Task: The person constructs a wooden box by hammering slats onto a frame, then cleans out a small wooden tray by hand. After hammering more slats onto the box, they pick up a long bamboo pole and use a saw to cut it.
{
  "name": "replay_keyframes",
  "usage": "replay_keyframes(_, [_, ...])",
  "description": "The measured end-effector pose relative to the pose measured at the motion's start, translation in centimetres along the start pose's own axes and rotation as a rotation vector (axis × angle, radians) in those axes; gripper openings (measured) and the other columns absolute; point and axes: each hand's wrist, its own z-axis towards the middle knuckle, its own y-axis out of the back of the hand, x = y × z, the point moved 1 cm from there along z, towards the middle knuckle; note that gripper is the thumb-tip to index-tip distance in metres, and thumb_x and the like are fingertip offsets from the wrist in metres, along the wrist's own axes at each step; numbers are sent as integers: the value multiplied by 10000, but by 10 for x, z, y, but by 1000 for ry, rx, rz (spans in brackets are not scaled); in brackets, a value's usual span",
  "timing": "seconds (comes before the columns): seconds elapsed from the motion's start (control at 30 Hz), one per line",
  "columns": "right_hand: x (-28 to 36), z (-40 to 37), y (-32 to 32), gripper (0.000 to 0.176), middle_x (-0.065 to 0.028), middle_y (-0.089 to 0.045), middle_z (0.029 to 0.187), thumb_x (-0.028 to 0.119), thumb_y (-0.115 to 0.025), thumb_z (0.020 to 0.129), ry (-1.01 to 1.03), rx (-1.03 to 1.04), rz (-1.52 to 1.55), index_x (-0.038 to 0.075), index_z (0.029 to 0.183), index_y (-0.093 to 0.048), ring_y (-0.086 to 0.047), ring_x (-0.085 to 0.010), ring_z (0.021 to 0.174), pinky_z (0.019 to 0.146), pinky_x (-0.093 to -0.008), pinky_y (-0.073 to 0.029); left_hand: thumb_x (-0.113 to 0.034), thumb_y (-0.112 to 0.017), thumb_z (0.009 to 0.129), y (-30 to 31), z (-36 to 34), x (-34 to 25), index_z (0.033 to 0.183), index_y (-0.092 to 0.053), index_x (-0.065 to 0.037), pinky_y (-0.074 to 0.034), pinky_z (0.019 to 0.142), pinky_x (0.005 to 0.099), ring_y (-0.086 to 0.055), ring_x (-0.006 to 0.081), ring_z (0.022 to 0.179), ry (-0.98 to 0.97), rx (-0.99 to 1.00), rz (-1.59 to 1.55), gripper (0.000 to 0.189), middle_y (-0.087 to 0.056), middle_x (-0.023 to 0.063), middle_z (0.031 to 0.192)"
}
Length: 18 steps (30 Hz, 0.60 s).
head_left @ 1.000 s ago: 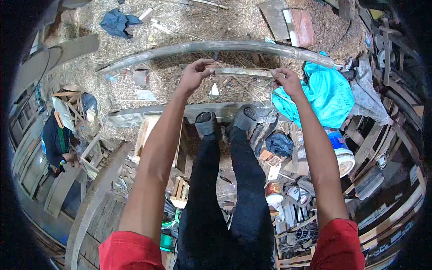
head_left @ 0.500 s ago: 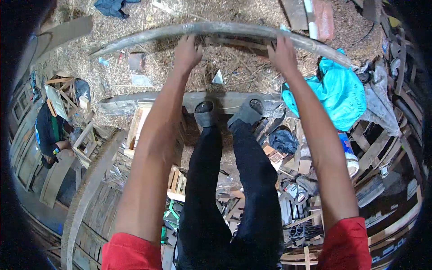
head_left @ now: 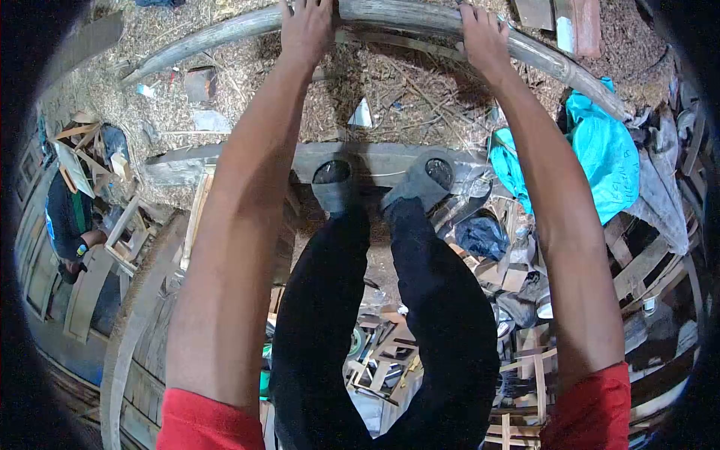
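A long grey wooden pole (head_left: 397,16), looking bowed in this wide view, spans the top over ground strewn with shavings. My left hand (head_left: 306,34) is closed over it left of centre, fingers across its top. Right of centre, my right hand (head_left: 486,41) also grips the pole, with its fingers bent over the upper side. The undersides of both grips are hidden. Near the pole's right end lies a turquoise sack (head_left: 607,161) with handwriting on it.
My shoes rest against a wooden plank (head_left: 247,161). A person (head_left: 71,217) is at the far left near a small wooden frame (head_left: 131,232). Scrap wood (head_left: 390,360) lies below my legs. A brick-coloured block (head_left: 586,30) sits at upper right.
The pole and both hands now appear higher in the view and larger. My hands have closed over the pole. My knees have spread and bent further.
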Motion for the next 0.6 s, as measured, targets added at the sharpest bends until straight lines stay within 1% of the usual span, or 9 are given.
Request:
replay_keyframes(0.03, [-3, -7, -3, 771, -121, -529, 1273, 197, -800, 747, 41, -101, -63, 108, 1405, -408, -484, -305, 1231, 1043, -549, -341, -301, -853, 680, -12, -2, 2, 1413, -361, -51, -276, 1123, 565, -343, 348, 1384, -50, -57, 84, 917, -415, 153, 1434])
replay_keyframes(0.1, [-8, -30, 2, 747, -122, -521, 1263, 179, -794, 743, 56, -187, -37, 112, 1389, -424, -472, -306, 1230, 1038, -571, -324, -314, -773, 783, -36, -4, 13, 1435, -346, -77, -316, 1094, 570, -398, 314, 1374, -144, -182, 264, 814, -430, 121, 1465])
replay_keyframes(0.13, [-9, -44, 10, 736, -122, -518, 1258, 170, -791, 741, 61, -235, -27, 114, 1381, -432, -467, -307, 1230, 1035, -582, -315, -336, -793, 754, -9, -15, 6, 1407, -371, -77, -312, 1094, 552, -422, 325, 1348, -116, 6, 39, 819, -463, 146, 1422])
replay_keyframes(0.2, [-8, -72, 33, 613, -139, -531, 1234, 95, -690, 735, 63, -220, -27, 78, 1313, -489, -478, -309, 1220, 1019, -564, -317, -351, -810, 724, 7, -37, 10, 1380, -391, -81, -316, 1093, 539, -441, 339, 1319, -220, -5, 48, 824, -472, 157, 1392])
replay_keyframes(0.27, [-9, -98, 64, 627, -142, -519, 1254, 100, -702, 722, 40, -189, 19, 68, 1309, -482, -469, -317, 1235, 1032, -577, -311, -357, -824, 698, 31, -57, 9, 1356, -404, -82, -322, 1094, 527, -453, 350, 1296, -304, 9, -11, 828, -478, 164, 1366])
replay_keyframes(0.37, [-15, -127, 114, 659, -141, -508, 1280, 130, -730, 705, 21, -122, -40, 70, 1310, -476, -463, -325, 1246, 1054, -594, -297, -339, -837, 660, 74, -93, -5, 1333, -413, -76, -344, 1086, 510, -455, 358, 1275, -364, -6, -211, 838, -475, 164, 1330])
replay_keyframes(0.43, [-16, -143, 159, 723, -136, -500, 1293, 189, -784, 674, 51, -62, -22, 71, 1313, -467, -461, -329, 1246, 1070, -588, -296, -326, -839, 659, 128, -112, -12, 1330, -420, -61, -354, 1082, 507, -456, 352, 1275, -329, 223, -196, 835, -472, 170, 1337])
replay_keyframes(0.47, [-12, -148, 181, 814, -132, -512, 1256, 231, -828, 627, 45, -57, -16, 85, 1334, -451, -459, -318, 1248, 1068, -572, -306, -325, -842, 659, 152, -123, -14, 1332, -420, -53, -362, 1078, 502, -460, 352, 1275, -375, 176, -193, 840, -469, 169, 1345])
replay_keyframes(0.6, [20, -167, 274, 955, -139, -566, 1139, 266, -856, 606, 231, 11, -2, 81, 1413, -382, -528, -331, 1158, 1056, -514, -351, -385, -829, 685, 231, -163, -34, 1380, -404, -48, -366, 1081, 491, -467, 343, 1284, -444, 80, -174, 882, -458, 164, 1383])
